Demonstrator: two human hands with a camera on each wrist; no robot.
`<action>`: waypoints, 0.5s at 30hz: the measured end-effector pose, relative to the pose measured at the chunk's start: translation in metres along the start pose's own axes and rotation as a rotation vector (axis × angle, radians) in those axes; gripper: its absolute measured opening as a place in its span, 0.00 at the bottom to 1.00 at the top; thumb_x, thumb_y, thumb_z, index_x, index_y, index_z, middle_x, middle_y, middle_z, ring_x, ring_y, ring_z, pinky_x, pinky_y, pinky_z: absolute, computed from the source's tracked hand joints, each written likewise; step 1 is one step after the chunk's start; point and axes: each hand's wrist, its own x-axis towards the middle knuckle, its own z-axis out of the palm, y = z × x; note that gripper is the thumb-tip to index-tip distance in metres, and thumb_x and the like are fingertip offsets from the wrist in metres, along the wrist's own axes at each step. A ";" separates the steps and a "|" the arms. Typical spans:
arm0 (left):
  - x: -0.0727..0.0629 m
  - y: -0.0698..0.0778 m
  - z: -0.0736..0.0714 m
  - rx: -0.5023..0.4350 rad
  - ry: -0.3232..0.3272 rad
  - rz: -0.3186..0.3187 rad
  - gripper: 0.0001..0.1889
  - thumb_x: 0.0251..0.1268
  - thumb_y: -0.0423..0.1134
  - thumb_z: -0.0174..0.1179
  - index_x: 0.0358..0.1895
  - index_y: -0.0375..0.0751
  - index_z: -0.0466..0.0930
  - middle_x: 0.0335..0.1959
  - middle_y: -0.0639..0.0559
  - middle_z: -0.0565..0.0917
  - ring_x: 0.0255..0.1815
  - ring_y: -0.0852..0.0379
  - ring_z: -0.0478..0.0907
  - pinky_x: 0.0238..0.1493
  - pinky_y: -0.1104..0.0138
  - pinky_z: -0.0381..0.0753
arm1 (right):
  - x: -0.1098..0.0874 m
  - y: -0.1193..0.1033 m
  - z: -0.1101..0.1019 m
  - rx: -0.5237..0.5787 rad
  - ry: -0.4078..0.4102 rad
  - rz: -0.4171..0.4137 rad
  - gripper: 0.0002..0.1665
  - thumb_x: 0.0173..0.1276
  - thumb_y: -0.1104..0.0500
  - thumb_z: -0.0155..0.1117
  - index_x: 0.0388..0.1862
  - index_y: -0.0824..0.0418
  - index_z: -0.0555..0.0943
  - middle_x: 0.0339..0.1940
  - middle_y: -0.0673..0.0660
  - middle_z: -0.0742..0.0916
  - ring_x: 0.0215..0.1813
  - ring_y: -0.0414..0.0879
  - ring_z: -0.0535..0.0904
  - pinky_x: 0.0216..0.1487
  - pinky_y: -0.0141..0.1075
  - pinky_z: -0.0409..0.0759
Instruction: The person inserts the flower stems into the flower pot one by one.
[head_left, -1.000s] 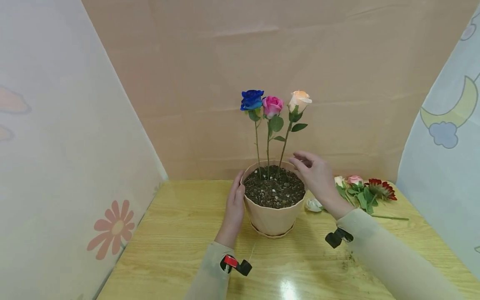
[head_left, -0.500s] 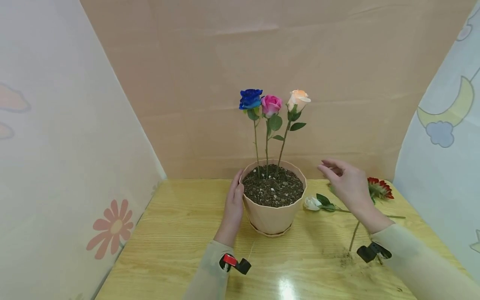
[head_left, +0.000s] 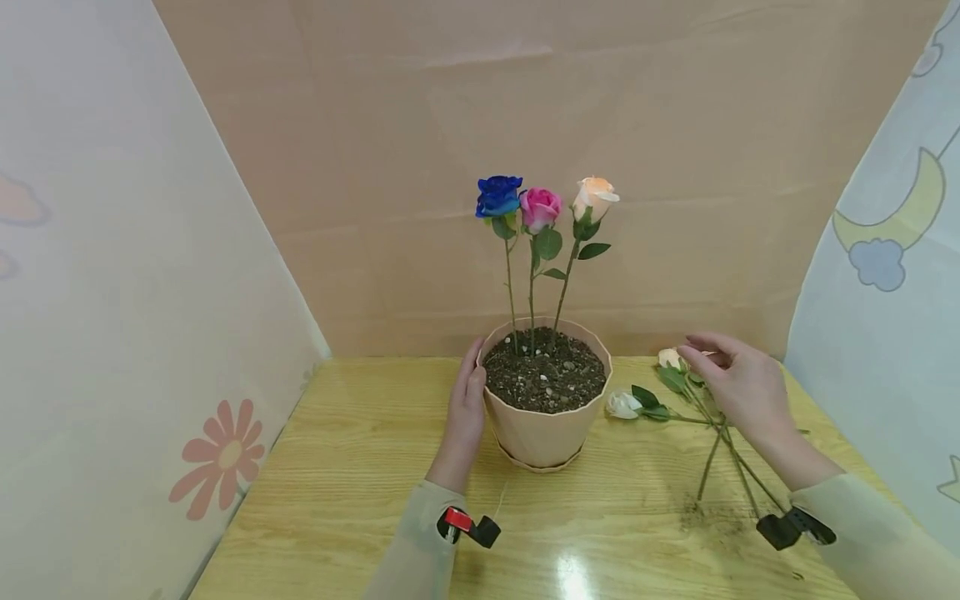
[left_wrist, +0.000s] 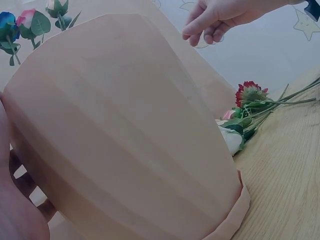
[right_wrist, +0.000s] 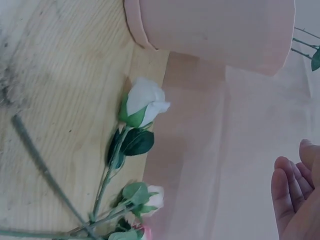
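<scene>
A peach-coloured flower pot (head_left: 536, 437) full of dark soil (head_left: 543, 383) stands on a saucer. Upright in the soil are a blue rose (head_left: 498, 197), a pink rose (head_left: 541, 208) and a peach rose (head_left: 595, 198), the last leaning slightly right. My left hand (head_left: 464, 412) rests against the pot's left side with its fingers extended along the wall. Over the loose flowers at the right, my right hand (head_left: 746, 398) hovers with loosely bent fingers and holds nothing. Below it lie a white rose (head_left: 623, 405) and a cream rose (head_left: 670, 358) with crossing stems.
In the left wrist view, a red flower (left_wrist: 250, 94) lies among the loose stems. Scattered soil (head_left: 697, 515) marks the wooden table (head_left: 360, 467) near the stem ends. A brown sheet (head_left: 405, 208) hangs behind, with patterned white panels on both sides.
My right hand has moved from beside the pot's rim to the right, over the loose flowers. The left hand stays against the pot, and the three planted roses stand as before.
</scene>
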 end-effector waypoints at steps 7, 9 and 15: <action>0.002 0.000 -0.001 -0.003 0.011 0.006 0.29 0.94 0.48 0.41 0.90 0.50 0.59 0.90 0.51 0.60 0.90 0.44 0.50 0.86 0.38 0.50 | -0.008 0.022 -0.009 -0.032 -0.005 0.009 0.25 0.84 0.45 0.68 0.67 0.61 0.88 0.49 0.64 0.93 0.32 0.29 0.79 0.26 0.32 0.72; 0.001 -0.001 -0.001 -0.007 0.013 0.005 0.29 0.94 0.48 0.41 0.90 0.50 0.60 0.89 0.52 0.60 0.90 0.44 0.50 0.86 0.38 0.50 | -0.012 0.029 -0.012 -0.044 -0.006 0.008 0.26 0.84 0.46 0.69 0.67 0.63 0.88 0.50 0.65 0.93 0.33 0.26 0.77 0.29 0.30 0.72; 0.001 -0.003 0.000 -0.011 0.014 0.004 0.29 0.94 0.47 0.41 0.90 0.50 0.60 0.89 0.52 0.61 0.90 0.45 0.51 0.86 0.40 0.50 | -0.025 0.046 -0.015 -0.076 -0.034 0.039 0.27 0.85 0.47 0.67 0.68 0.67 0.86 0.50 0.66 0.91 0.33 0.27 0.77 0.29 0.33 0.73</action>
